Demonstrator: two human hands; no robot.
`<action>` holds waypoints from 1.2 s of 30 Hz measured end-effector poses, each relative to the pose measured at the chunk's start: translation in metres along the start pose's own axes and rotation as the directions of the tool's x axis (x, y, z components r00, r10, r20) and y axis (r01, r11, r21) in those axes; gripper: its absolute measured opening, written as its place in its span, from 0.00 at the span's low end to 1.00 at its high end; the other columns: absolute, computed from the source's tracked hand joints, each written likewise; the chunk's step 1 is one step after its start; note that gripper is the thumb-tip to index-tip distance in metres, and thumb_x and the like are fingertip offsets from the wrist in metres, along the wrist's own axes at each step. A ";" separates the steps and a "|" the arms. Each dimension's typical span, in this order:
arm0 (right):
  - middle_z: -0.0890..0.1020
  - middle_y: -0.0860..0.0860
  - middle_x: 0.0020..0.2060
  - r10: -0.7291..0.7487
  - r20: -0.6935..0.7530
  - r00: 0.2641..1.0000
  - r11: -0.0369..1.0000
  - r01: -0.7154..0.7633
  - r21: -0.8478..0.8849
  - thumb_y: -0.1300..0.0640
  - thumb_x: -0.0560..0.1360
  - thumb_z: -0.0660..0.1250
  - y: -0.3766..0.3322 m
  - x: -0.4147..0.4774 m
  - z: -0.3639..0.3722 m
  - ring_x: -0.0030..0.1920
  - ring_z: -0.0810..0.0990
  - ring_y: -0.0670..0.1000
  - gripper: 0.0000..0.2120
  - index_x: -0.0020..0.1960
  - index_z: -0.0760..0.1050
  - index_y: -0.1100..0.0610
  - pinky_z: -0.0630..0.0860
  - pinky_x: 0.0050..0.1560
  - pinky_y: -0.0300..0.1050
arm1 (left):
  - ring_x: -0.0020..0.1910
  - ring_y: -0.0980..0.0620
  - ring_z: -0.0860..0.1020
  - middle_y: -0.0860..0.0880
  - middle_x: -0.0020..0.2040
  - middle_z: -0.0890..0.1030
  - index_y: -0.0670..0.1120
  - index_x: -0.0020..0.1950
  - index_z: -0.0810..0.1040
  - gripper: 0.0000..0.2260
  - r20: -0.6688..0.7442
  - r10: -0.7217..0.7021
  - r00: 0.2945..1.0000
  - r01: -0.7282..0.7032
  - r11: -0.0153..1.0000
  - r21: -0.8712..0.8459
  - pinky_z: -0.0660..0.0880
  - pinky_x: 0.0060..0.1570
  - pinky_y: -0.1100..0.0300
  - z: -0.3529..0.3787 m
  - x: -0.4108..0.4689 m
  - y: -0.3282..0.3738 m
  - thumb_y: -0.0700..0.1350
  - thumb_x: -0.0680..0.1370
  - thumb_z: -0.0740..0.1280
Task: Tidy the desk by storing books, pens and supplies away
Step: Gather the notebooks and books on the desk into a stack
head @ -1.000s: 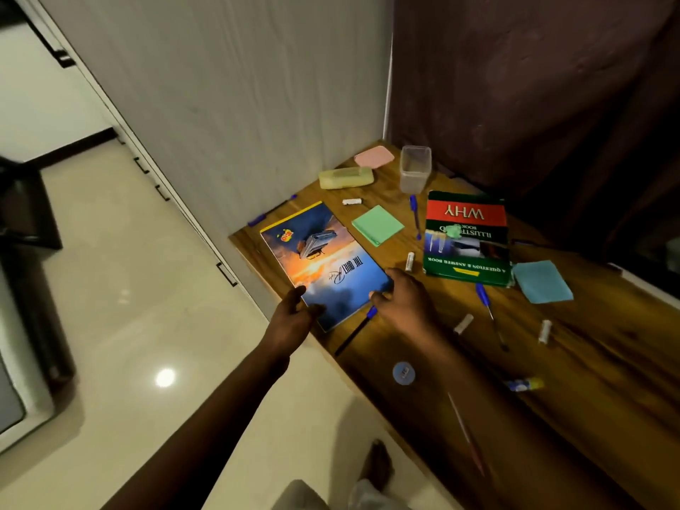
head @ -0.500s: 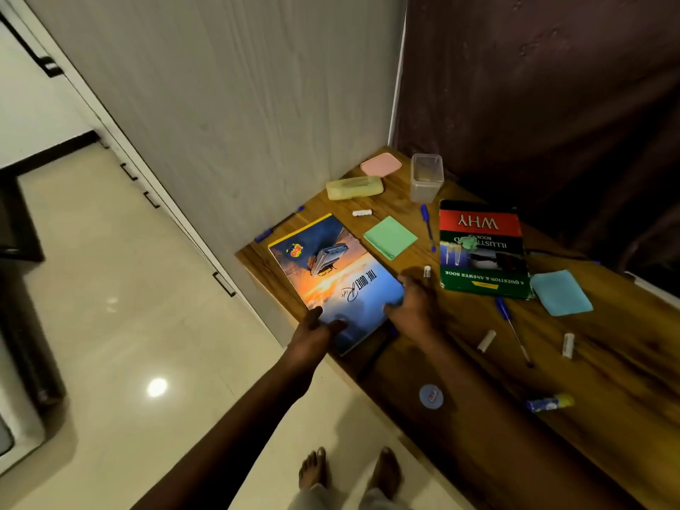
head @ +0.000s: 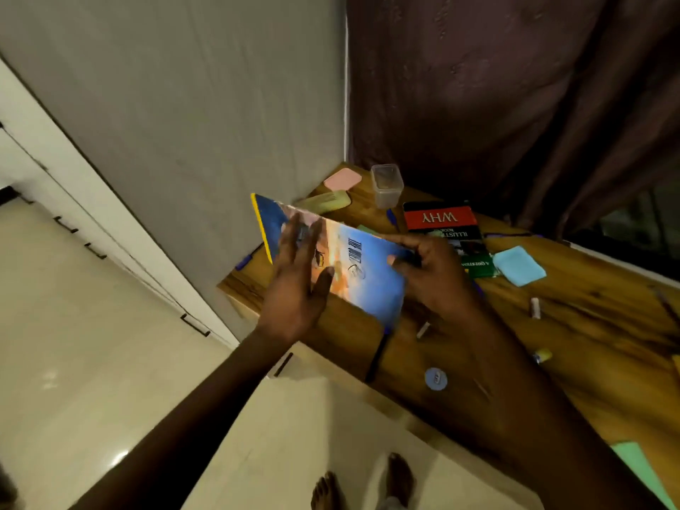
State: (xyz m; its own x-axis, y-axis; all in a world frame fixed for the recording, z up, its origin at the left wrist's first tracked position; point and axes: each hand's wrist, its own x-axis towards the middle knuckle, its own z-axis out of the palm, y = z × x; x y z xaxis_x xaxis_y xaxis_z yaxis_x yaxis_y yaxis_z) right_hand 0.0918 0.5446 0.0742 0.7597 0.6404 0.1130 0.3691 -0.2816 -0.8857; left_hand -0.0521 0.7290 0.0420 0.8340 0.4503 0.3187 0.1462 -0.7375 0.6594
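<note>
A thin blue and orange book [head: 364,270] with a yellow spine is lifted off the wooden desk [head: 607,325] and tilted up on its edge. My right hand [head: 430,274] grips its right edge, thumb on the cover. My left hand [head: 298,277] lies flat against the cover with fingers straight. On the desk behind lies a red and green "WHY" book [head: 441,220]. A dark pen [head: 377,357] lies near the desk's front edge. A blue pen [head: 392,217] lies near the clear box.
A clear plastic box [head: 385,185], a pink pad [head: 342,179] and a yellow case [head: 327,202] sit in the back corner. A blue sticky pad [head: 519,266], small white sticks [head: 535,308], a round blue disc [head: 436,379] and a glue stick [head: 542,356] are scattered. A wall stands at left.
The blue and orange book has come up off the desk and tilted on edge. My right hand moved to grip its right edge; my left hand now lies flat on the cover.
</note>
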 end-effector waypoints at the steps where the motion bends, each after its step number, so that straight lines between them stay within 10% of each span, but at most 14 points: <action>1: 0.84 0.44 0.60 -0.042 0.007 0.999 0.999 0.042 -0.025 0.64 0.79 0.70 -0.010 -0.007 -0.011 0.63 0.80 0.42 0.17 0.66 0.81 0.53 0.76 0.64 0.37 | 0.83 0.49 0.46 0.49 0.84 0.48 0.52 0.82 0.57 0.29 0.007 0.077 0.997 -0.077 0.994 0.081 0.54 0.80 0.50 -0.005 0.009 0.006 0.52 0.83 0.64; 6: 0.84 0.32 0.53 -0.127 -0.037 0.991 0.988 0.123 -0.091 0.64 0.79 0.71 -0.046 -0.046 -0.062 0.59 0.81 0.36 0.19 0.58 0.81 0.40 0.76 0.59 0.31 | 0.76 0.44 0.67 0.45 0.70 0.75 0.47 0.68 0.75 0.14 0.061 0.328 0.943 -0.332 0.907 0.260 0.54 0.79 0.44 -0.012 0.027 0.043 0.51 0.84 0.62; 10: 0.85 0.38 0.38 -0.121 -0.177 0.977 0.989 0.105 -0.101 0.61 0.77 0.74 -0.053 -0.085 -0.104 0.40 0.81 0.37 0.12 0.47 0.81 0.43 0.75 0.42 0.32 | 0.47 0.49 0.83 0.49 0.51 0.84 0.49 0.62 0.74 0.10 0.112 0.388 0.915 -0.393 0.919 0.023 0.80 0.44 0.49 0.000 0.013 0.084 0.52 0.84 0.62; 14: 0.85 0.49 0.35 -0.007 -0.324 0.946 1.000 0.002 -0.016 0.57 0.77 0.75 -0.035 -0.140 -0.149 0.34 0.77 0.43 0.03 0.43 0.84 0.52 0.73 0.37 0.41 | 0.45 0.53 0.82 0.54 0.47 0.83 0.51 0.61 0.73 0.08 0.083 0.291 0.953 -0.264 0.934 -0.241 0.79 0.41 0.48 0.031 -0.001 0.118 0.51 0.83 0.64; 18: 0.86 0.45 0.37 0.198 -0.438 0.877 0.966 -0.101 0.237 0.61 0.76 0.74 -0.003 -0.199 -0.185 0.35 0.81 0.46 0.07 0.45 0.84 0.49 0.79 0.60 0.50 | 0.44 0.55 0.83 0.49 0.44 0.84 0.45 0.60 0.76 0.08 0.170 0.137 0.976 -0.032 0.861 -0.508 0.79 0.45 0.54 0.072 -0.018 0.170 0.43 0.81 0.67; 21: 0.88 0.53 0.50 0.368 -0.365 0.856 0.825 -0.119 0.552 0.66 0.77 0.71 0.020 -0.247 -0.202 0.48 0.86 0.50 0.11 0.58 0.82 0.58 0.82 0.49 0.45 | 0.42 0.56 0.83 0.44 0.45 0.85 0.39 0.59 0.77 0.07 0.311 0.041 0.950 0.158 0.793 -0.588 0.78 0.42 0.61 0.110 -0.044 0.208 0.38 0.82 0.67; 32: 0.87 0.59 0.54 0.587 -0.485 0.648 0.774 -0.272 0.572 0.67 0.78 0.70 0.114 -0.432 -0.271 0.52 0.86 0.57 0.14 0.63 0.80 0.60 0.82 0.53 0.57 | 0.53 0.39 0.83 0.43 0.55 0.83 0.51 0.56 0.78 0.08 0.643 -0.185 0.743 0.587 0.641 -0.493 0.80 0.54 0.35 0.237 -0.174 0.343 0.41 0.79 0.67; 36: 0.88 0.51 0.43 0.617 -0.613 0.494 0.784 -0.309 0.539 0.68 0.76 0.71 0.128 -0.489 -0.298 0.41 0.85 0.48 0.11 0.56 0.84 0.59 0.82 0.46 0.46 | 0.50 0.45 0.84 0.48 0.57 0.84 0.52 0.62 0.78 0.19 0.745 -0.109 0.658 0.610 0.658 -0.441 0.85 0.42 0.48 0.269 -0.217 0.380 0.33 0.77 0.64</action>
State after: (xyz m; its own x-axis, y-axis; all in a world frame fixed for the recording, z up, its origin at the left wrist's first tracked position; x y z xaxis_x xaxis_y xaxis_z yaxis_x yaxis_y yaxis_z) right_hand -0.0732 -0.0173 0.0400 0.9309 -0.2960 -0.2140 -0.2342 -0.0339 -0.9716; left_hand -0.0348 0.2156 0.0398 0.9291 0.0017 -0.3699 0.3699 0.0111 0.9290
